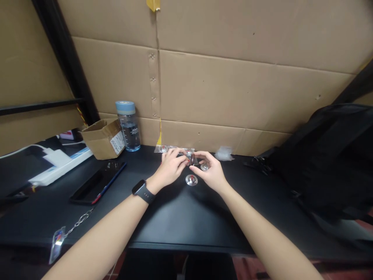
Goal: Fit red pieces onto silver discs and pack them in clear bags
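Over the middle of the black table, my right hand (210, 171) grips a dark, shiny round disc (192, 159) by its edge, thumb below and fingers above. My left hand (172, 165), with a black watch on its wrist, meets the disc from the other side. Its fingers are closed around a small red piece at the disc's face, mostly hidden. Just below, a silver metal disc with a red centre (191, 180) lies on the table. Another silver disc (204, 167) lies partly behind my right hand. Behind the fingers is a clear plastic packet (162, 149) with metal parts inside.
A crumpled clear bag (224, 153) lies by the cardboard wall (204, 89). To the left are a water bottle (128, 126), an open cardboard box (102, 139), a phone (99, 182) with a chain charm and a white power strip (61, 169). A black backpack (326, 167) fills the right.
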Tool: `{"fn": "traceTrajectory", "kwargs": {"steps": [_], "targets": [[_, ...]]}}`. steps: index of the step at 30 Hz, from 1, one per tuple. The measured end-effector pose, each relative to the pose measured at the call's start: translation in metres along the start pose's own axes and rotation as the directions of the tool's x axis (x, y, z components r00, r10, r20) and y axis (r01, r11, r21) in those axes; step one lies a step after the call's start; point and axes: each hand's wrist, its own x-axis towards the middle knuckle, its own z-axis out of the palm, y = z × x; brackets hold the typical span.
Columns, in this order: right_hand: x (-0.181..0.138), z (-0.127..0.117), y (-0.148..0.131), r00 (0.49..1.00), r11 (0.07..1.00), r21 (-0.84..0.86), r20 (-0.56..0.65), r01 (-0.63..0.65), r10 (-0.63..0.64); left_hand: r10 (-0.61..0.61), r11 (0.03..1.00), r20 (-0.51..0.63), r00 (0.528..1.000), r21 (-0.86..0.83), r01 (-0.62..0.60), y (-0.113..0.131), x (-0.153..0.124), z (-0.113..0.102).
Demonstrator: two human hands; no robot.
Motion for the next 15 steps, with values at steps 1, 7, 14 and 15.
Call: {"fn": "traceTrajectory", "kwargs": {"steps": [1, 7, 14, 15], "targets": [[-0.0002, 0.0002, 0.0004, 1.000, 1.000, 0.003, 0.005, -0.002, 0.002, -0.007, 1.000, -0.019, 1.000, -0.031, 0.006, 0.0023, 0.0003, -0.0004], [0.0003, -0.0011, 0.0048, 0.999, 0.998, 0.047, 0.020, -0.035, 0.034, -0.171, 0.966, -0.127, 0.977, -0.219, 0.141, 0.0085, 0.0042, -0.0056], [0.0016, -0.0030, 0.0087, 0.997, 0.992, 0.108, 0.043, -0.066, 0.062, -0.223, 0.952, -0.170, 0.960, -0.249, 0.178, 0.0072, 0.0050, -0.0090], [0.0016, -0.0026, 0.0087, 0.997, 0.991, 0.114, 0.042, -0.067, 0.062, -0.213, 0.956, -0.169, 0.962, -0.238, 0.170, 0.0075, 0.0050, -0.0092]]}}
